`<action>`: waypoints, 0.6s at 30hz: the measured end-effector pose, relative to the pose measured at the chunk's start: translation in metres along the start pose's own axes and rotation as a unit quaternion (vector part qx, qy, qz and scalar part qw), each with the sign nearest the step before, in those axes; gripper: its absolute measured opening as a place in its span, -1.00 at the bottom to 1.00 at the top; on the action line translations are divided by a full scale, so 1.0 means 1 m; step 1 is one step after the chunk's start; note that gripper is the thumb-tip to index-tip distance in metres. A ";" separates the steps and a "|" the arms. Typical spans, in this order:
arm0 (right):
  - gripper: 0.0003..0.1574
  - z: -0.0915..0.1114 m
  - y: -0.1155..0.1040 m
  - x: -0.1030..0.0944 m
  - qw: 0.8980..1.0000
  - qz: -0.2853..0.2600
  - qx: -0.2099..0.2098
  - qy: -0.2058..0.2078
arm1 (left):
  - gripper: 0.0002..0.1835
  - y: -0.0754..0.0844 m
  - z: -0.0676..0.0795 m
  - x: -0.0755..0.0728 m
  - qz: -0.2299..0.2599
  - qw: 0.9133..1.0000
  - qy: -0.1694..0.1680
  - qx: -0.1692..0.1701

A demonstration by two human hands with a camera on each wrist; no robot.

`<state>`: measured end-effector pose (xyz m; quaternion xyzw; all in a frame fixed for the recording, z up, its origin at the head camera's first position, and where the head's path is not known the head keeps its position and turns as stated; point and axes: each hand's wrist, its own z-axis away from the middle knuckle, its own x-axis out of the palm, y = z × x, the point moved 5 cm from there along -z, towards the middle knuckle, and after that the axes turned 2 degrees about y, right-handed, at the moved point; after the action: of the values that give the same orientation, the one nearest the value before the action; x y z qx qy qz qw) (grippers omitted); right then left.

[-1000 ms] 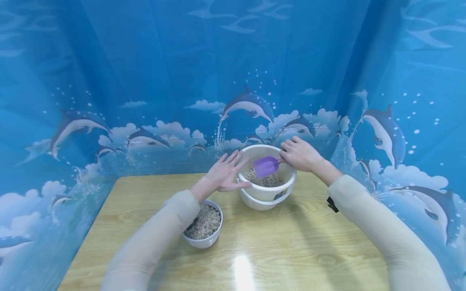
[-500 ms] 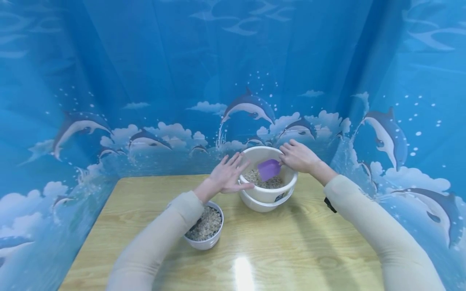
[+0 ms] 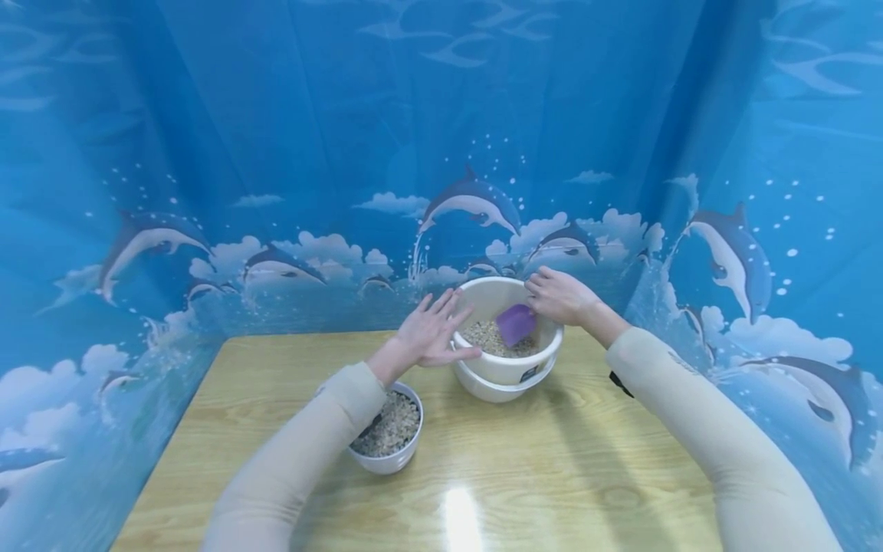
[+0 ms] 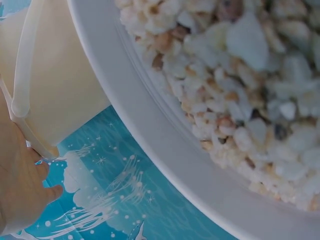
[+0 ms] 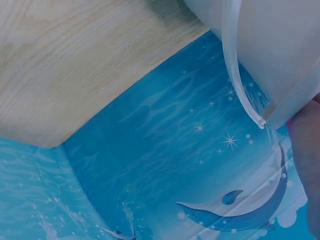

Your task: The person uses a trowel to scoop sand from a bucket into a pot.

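Your right hand (image 3: 562, 297) grips a purple scoop (image 3: 516, 323) at the 2 o'clock rim of the large white bowl (image 3: 507, 366), fingers curled over the handle, the blade dipped into the pale gravel (image 3: 488, 337) inside. The bowl sits nested in a second white bowl (image 3: 491, 389) of like shape, toward the 12 o'clock edge of the wooden table (image 3: 552, 475).

Your left hand (image 3: 431, 331) lies flat against the bowl's 9 o'clock side, fingers straight and spread, thumb along the wall just below the rim, holding nothing. The left wrist view shows the fingertips (image 4: 30, 185) pressed to that bowl's rim from below.

At 7 o'clock from the large bowl, close beneath your left forearm, stands a small white bowl (image 3: 395, 458) filled with the same gravel; the left wrist view shows its contents close up, a mix of white and tan chips.

A blue backdrop (image 3: 276, 153) printed with dolphins and clouds closes in the table on three sides.
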<state>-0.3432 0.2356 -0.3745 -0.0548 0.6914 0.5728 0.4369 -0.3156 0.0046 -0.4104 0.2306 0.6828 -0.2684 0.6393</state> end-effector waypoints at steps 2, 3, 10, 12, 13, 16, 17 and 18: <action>-0.86 -0.002 -0.001 0.000 1.000 0.016 -0.010 0.000 | 0.04 0.000 0.000 0.000 0.000 1.000 -0.001 0.000; -0.86 -0.003 -0.001 0.000 1.000 0.022 -0.014 -0.001 | 0.04 -0.001 0.000 0.000 0.000 1.000 -0.001 0.000; -0.91 -0.010 -0.001 -0.001 0.998 0.051 -0.031 -0.016 | 0.04 -0.001 0.000 -0.001 0.001 1.000 -0.003 -0.001; -0.91 -0.012 -0.002 -0.001 0.997 0.064 -0.037 -0.020 | 0.04 -0.001 -0.001 -0.001 0.003 1.000 -0.004 -0.002; -0.91 -0.013 -0.002 -0.001 0.996 0.071 -0.039 -0.022 | 0.04 -0.001 -0.001 -0.001 0.004 1.000 -0.004 -0.002; -0.88 -0.014 -0.003 0.000 0.995 0.083 -0.047 -0.030 | 0.04 -0.001 -0.001 0.000 0.008 1.000 -0.005 -0.002; -0.87 -0.015 -0.003 0.000 0.995 0.084 -0.050 -0.033 | 0.04 -0.001 -0.001 0.000 0.009 1.000 -0.006 -0.002; -0.86 -0.015 -0.004 0.001 0.994 0.085 -0.052 -0.036 | 0.04 -0.001 -0.001 0.000 0.010 1.000 -0.006 -0.001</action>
<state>-0.3499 0.2223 -0.3783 0.0025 0.6469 0.6446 0.4074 -0.3166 0.0045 -0.4107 0.2347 0.6769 -0.2627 0.6463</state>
